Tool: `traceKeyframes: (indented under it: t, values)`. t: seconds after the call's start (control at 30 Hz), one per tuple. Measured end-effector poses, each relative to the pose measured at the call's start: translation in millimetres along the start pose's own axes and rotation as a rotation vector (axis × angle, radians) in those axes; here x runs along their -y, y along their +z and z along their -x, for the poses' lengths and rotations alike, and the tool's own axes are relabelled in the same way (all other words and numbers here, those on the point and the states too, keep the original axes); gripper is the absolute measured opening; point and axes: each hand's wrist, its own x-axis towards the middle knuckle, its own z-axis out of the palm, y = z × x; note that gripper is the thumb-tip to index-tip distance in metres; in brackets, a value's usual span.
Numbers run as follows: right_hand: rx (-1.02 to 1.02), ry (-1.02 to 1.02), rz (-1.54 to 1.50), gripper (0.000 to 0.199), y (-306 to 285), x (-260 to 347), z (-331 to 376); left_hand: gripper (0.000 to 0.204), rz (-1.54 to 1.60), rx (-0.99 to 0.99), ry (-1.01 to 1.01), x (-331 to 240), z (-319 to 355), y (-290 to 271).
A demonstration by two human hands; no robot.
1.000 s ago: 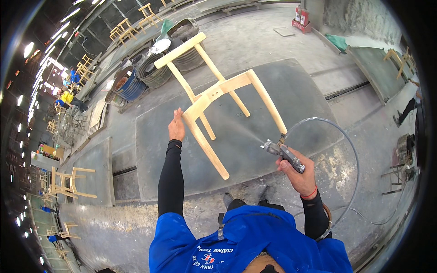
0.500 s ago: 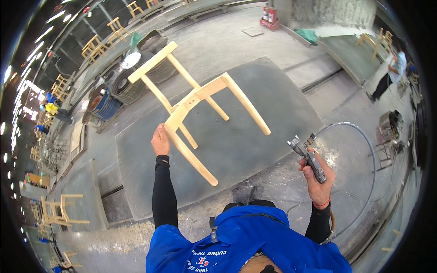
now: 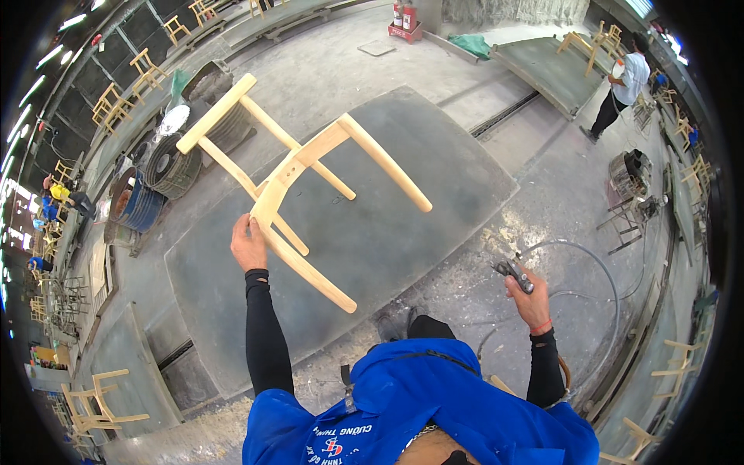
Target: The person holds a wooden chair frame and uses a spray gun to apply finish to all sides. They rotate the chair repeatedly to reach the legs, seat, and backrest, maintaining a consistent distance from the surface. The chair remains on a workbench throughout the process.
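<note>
A light wooden chair frame (image 3: 271, 195), with a crosspiece, legs and curved arms but no seat panel showing, is at a slant over a large grey board (image 3: 434, 155). My left hand (image 3: 249, 246) grips it at the near left bend, fingers closed round the wood. Off to the right, apart from the frame, my right hand (image 3: 532, 301) is closed round a metal spray gun (image 3: 514, 275). The gun tilts toward the upper left, partly covered by my fingers. A grey hose (image 3: 607, 267) loops beside it.
Drums (image 3: 137, 203) and tubs stand beyond the board at left. Red fire extinguishers (image 3: 404, 17) are at the back. A person in a light shirt (image 3: 633, 77) stands far right near another board (image 3: 535, 74) with chair frames. A bucket on a stand (image 3: 629, 174) is at right.
The whole view has shifted and turned a little. My left thumb now shows over the wood. My right hand has turned the spray gun, so it looks shorter, and sits farther from the board.
</note>
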Motion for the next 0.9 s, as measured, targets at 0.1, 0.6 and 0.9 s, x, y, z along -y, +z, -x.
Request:
traceKeyframes:
  t: [0.1,0.6,0.9]
  values:
    - [-0.011,0.034,-0.026,0.045,-0.2,-6.2,8.9,0.023,0.028,-0.012,0.030,-4.4,2.2,1.0]
    - [0.116,0.145,-0.185,0.041,24.7,64.5,26.2,0.067,0.264,0.220,-0.365,-56.4,149.5,34.0]
    - [0.376,-0.096,-0.410,0.050,61.8,127.1,-13.6,0.065,0.245,0.366,-0.461,-73.4,216.7,41.5]
